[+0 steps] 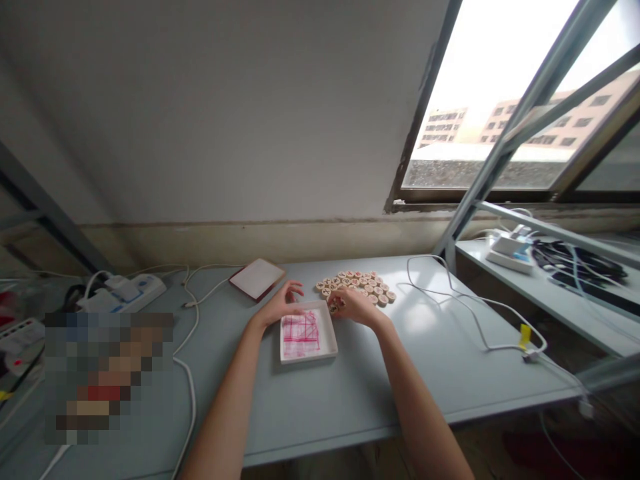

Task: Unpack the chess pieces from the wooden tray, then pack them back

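Note:
A shallow white box (pixel 327 341), its inside bottom marked with pink lines, rests on the table before me. My left hand (pixel 281 305) is at its back left corner, fingers apart and thumb along the rim; whether it touches the box I cannot tell. Beside the box's back right corner, my right hand (pixel 356 307) has its fingers curled down around a round wooden Chinese chess piece (pixel 338 305). Behind that hand, several more Chinese chess pieces (pixel 371 288) with red or dark characters lie face up in a cluster, partly hidden by it.
A box lid (pixel 257 279) with a pale inside lies near the wall. White cables (pixel 191 393) run along the table's left, and another cable (pixel 475 303) loops on the right. A power strip (pixel 135 293) stands at the back left. Metal frame posts (pixel 463 213) rise at both sides.

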